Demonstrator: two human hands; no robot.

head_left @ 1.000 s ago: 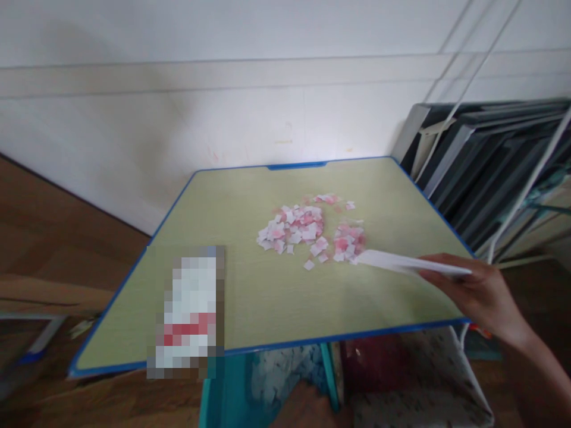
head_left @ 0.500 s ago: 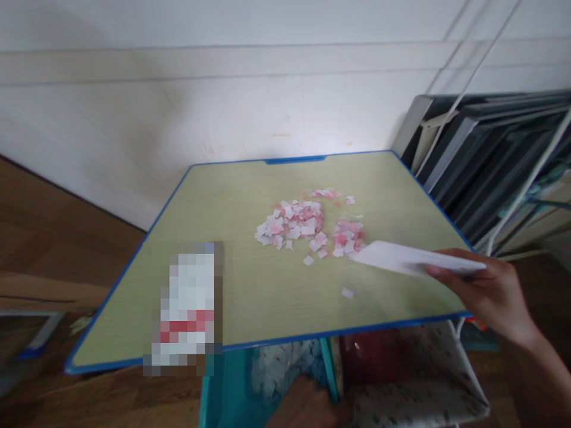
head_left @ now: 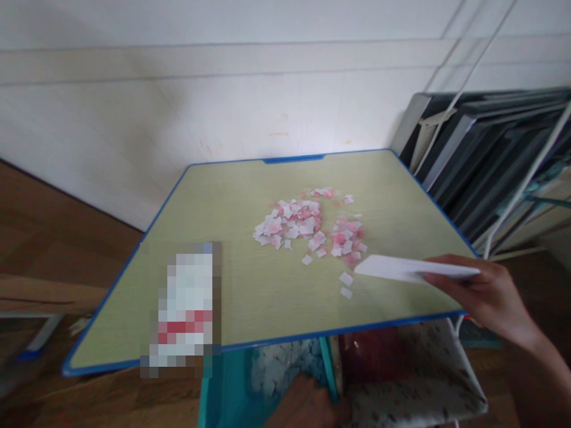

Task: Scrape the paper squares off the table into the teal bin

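My right hand [head_left: 486, 291] is closed on a folded white sheet of paper [head_left: 401, 268]. The paper's far end rests at or just above the table, beside a small heap of pink-and-white paper scraps [head_left: 345, 238]. A larger heap of similar scraps [head_left: 292, 223] lies to its left, with several loose bits around both. Below the front edge is a teal tray [head_left: 232, 386] with white scraps [head_left: 285, 365] in it. My left hand [head_left: 307, 401] is curled over the tray's right rim, apparently gripping it; its fingertips are hidden.
The light green tabletop [head_left: 267, 297] has a blue edge and stands against a white wall [head_left: 223, 113]. A blurred-out item [head_left: 187, 303] lies at its front left. Right of the tray sits a patterned fabric bin [head_left: 423, 386]. Dark panels [head_left: 499, 142] lean behind a white frame at right.
The paper in my right hand has moved slightly down, away from the small heap. Another loose scrap now shows near the front one. My left hand stays in place.
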